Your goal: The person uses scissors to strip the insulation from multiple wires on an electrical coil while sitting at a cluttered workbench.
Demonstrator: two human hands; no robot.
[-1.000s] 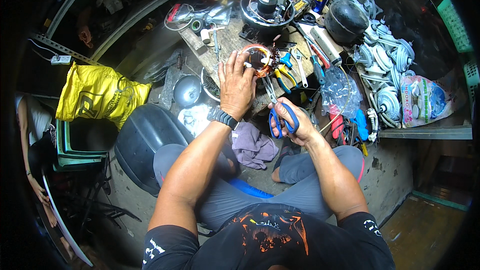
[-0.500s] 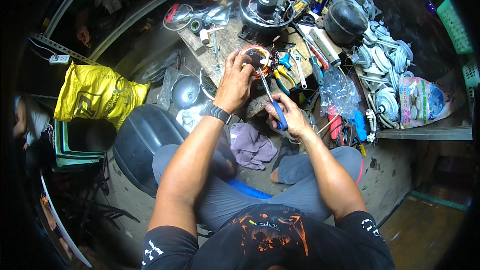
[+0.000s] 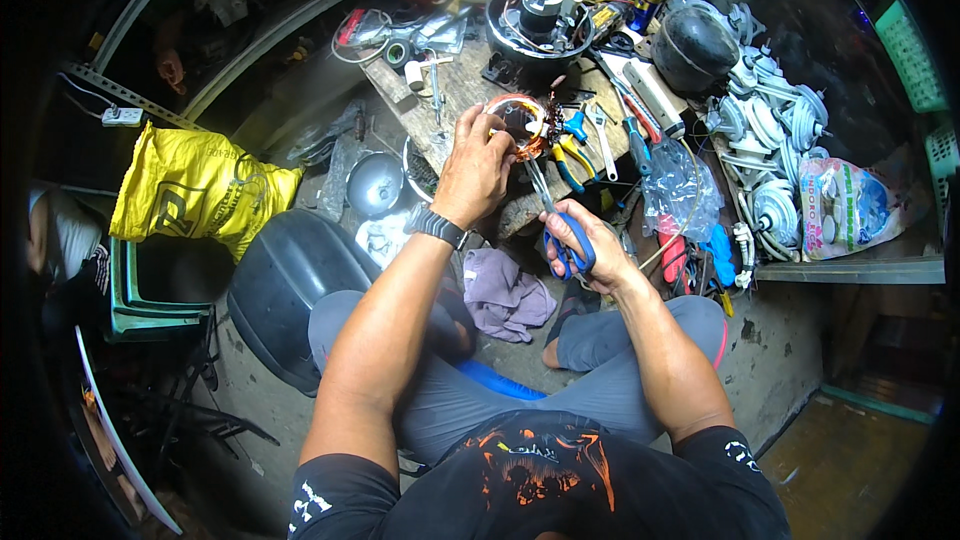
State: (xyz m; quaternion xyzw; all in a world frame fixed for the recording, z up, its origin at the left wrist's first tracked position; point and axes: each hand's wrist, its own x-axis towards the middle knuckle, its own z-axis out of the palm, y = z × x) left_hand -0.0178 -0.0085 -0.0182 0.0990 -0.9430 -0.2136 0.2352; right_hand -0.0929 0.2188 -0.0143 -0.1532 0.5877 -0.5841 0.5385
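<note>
My left hand (image 3: 474,168) grips a ring-shaped motor stator (image 3: 538,118) with copper windings at the near edge of the wooden bench (image 3: 420,125). Its fingers curl over the left side of the ring, which hides part of it. In my right hand (image 3: 603,255) is a pair of scissors (image 3: 541,188) with blue handle loops. The blades point up and away from me, their tips close to the near side of the stator. Whether the tips touch the windings, I cannot tell.
Pliers (image 3: 567,162), a wrench (image 3: 602,140) and a screwdriver (image 3: 636,144) lie right of the stator. Behind it stands a black motor housing (image 3: 540,35). Grey fan parts (image 3: 775,130) pile up at right. A purple cloth (image 3: 507,295) lies on the floor below my hands.
The scissors have turned in my right hand and come slightly toward me, so both handle loops show. Their tips have drawn back from inside the ring. My left hand keeps its hold.
</note>
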